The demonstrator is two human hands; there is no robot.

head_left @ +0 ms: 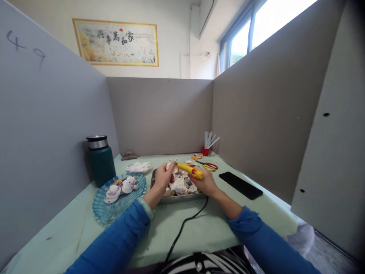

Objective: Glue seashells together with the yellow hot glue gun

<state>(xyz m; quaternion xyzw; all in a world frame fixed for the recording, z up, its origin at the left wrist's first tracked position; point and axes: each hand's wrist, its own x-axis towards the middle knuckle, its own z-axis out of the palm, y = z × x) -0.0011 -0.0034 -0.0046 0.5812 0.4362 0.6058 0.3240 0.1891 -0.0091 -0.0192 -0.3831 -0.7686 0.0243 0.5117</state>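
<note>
My right hand is closed around a yellow corded hot glue gun, its metal tip pointing left. Pinched in the fingers of my left hand is a small whitish shell, partly hidden by the fingers. The tip is close to this shell; whether they touch I cannot tell. Both hands are above a metal tray full of loose shells. A black cord runs from near my right hand down to the table's front edge.
Left of the tray, a blue glass plate bears joined shells. Behind it are a green bottle and white tissue. To the right lie scissors, a black phone and a red cup of translucent sticks. Grey partitions enclose the table.
</note>
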